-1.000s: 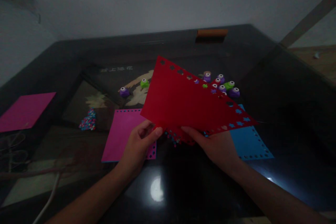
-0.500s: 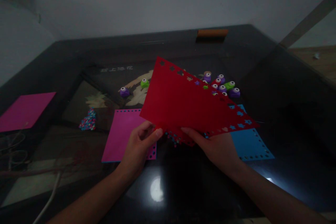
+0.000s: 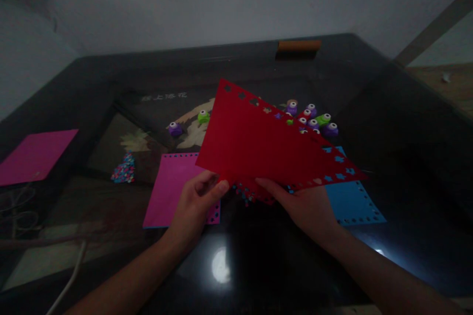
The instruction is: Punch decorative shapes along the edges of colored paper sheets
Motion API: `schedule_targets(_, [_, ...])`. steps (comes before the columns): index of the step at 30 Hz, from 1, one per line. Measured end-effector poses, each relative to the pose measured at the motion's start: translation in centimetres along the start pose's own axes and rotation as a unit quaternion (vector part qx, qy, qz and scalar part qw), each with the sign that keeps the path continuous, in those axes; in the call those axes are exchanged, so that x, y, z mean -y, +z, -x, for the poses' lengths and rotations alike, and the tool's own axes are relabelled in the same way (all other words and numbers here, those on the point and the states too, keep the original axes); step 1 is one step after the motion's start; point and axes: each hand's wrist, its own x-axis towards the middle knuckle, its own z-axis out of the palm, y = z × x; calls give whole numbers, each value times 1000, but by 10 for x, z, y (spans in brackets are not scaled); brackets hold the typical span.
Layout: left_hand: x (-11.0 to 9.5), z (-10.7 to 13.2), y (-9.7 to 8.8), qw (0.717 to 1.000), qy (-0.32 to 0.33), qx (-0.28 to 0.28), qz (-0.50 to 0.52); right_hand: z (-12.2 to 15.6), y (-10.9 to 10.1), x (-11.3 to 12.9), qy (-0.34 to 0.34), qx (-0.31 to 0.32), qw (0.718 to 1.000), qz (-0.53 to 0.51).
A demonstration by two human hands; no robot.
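Observation:
A red sheet of paper (image 3: 251, 142) with shapes punched along two edges is held up, tilted, above the table. My left hand (image 3: 197, 202) pinches its lower left edge between thumb and fingers. My right hand (image 3: 303, 206) grips the lower edge farther right, thumb on top and fingers hidden beneath. Under the sheet, small punched-out bits (image 3: 246, 194) show between my hands. A pink sheet (image 3: 172, 192) with punched edges lies beneath my left hand. To the right, a blue sheet (image 3: 351, 202) with punched borders is partly covered by the red sheet and my right hand.
Several craft punches (image 3: 312, 120) in purple, green and red cluster behind the red sheet. A purple punch (image 3: 175, 129) and a green punch (image 3: 203, 117) stand left. A confetti pile (image 3: 124, 168), another pink sheet (image 3: 39, 156), a white cable (image 3: 70, 280) and a brown roll (image 3: 298, 46) lie around.
Almost nothing differs. The red sheet's left and right corners have shifted very slightly, while both hands keep their hold in the same place.

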Motion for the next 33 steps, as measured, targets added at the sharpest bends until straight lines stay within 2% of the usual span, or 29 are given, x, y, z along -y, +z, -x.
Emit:
schedule_targets(14, [1,0,-3,1000,-21,-13,-5,-1,1,0,22,-13,1000,-10])
schedule_targets(25, [3,-2,-2,998,-30,35,39,-4,0,0,63,4,997,-31])
schedule_targets(33, [3,-2,-2,999,-30,28,25,-7,-2,1,63,3,998,-23])
